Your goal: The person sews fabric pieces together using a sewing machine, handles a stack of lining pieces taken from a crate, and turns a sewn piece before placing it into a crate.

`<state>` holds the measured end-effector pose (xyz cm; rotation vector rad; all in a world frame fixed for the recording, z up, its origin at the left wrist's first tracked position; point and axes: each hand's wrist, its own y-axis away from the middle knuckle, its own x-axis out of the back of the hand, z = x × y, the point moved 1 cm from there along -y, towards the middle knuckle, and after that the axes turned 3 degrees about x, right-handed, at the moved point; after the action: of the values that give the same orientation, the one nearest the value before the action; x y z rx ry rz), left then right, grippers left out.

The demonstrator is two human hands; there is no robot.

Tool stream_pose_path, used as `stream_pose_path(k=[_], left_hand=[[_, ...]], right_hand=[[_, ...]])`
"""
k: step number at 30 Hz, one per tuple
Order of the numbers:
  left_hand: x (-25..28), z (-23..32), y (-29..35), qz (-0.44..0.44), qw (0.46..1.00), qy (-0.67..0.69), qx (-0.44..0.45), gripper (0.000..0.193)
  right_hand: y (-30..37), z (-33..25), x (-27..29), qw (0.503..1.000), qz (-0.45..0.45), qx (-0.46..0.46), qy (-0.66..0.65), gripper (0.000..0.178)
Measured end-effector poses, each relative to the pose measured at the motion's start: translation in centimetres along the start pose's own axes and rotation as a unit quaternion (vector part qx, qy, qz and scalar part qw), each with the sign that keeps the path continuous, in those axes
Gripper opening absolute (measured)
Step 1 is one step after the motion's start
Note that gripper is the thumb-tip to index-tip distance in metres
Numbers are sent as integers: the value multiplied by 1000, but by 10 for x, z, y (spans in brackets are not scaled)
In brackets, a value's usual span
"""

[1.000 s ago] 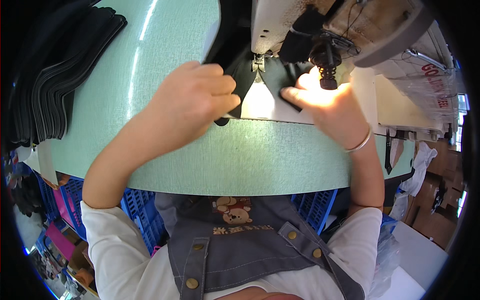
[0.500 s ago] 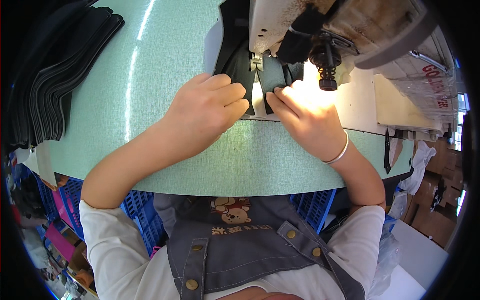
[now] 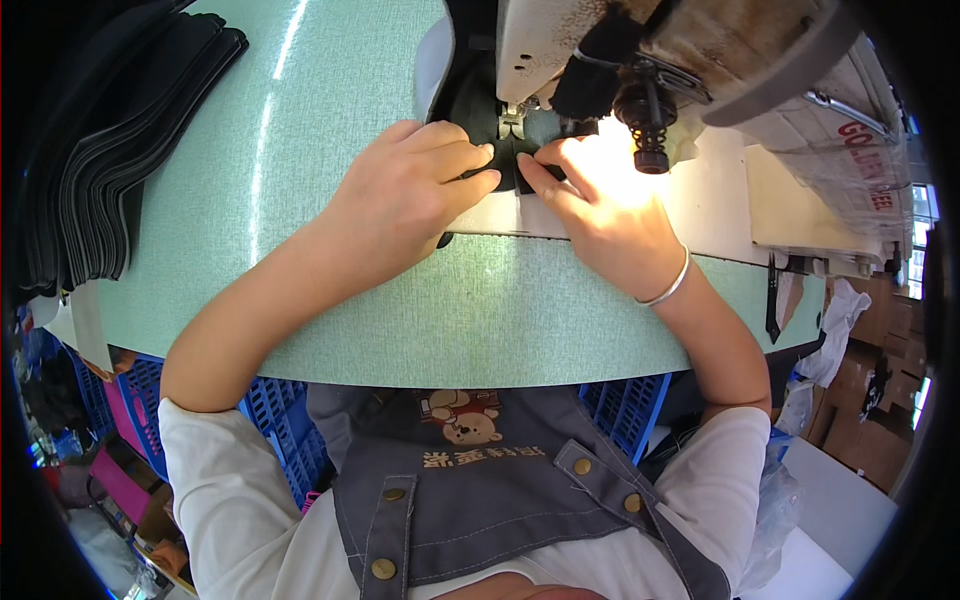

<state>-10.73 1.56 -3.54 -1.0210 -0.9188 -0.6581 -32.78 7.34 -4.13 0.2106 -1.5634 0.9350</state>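
Sewing machine (image 3: 545, 50) sits at the far side of the table (image 3: 400, 340), with fabric (image 3: 473, 105) under its presser foot (image 3: 511, 124). Left hand (image 3: 415, 190) is left of that foot, right hand (image 3: 615, 215) is right — both on the near side. Stack of cut pieces (image 3: 105, 165) lies way off left on the tabletop — crates (image 3: 287, 430) are below the near edge.

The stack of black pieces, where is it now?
In the head view, the stack lies at the upper left on the green table, left of the left hand.

pale green table (image 3: 480, 330), bright window (image 3: 920, 200) rightward
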Motion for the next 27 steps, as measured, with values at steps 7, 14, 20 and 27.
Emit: stream_pose_path(k=[7, 14, 20, 27], left_hand=[[6, -4, 3, -9, 1000, 5, -1, 34], [5, -9, 2, -13, 999, 24, 16, 30], [5, -12, -2, -13, 998, 47, 47, 27], [-2, -20, -5, 5, 998, 36, 56, 32]], right_hand=[[3, -4, 3, 1000, -10, -4, -26, 30], [-1, -5, 4, 999, -26, -23, -35, 31], [-1, -2, 3, 995, -62, -64, -54, 39], [2, 9, -14, 994, -48, -82, -56, 40]])
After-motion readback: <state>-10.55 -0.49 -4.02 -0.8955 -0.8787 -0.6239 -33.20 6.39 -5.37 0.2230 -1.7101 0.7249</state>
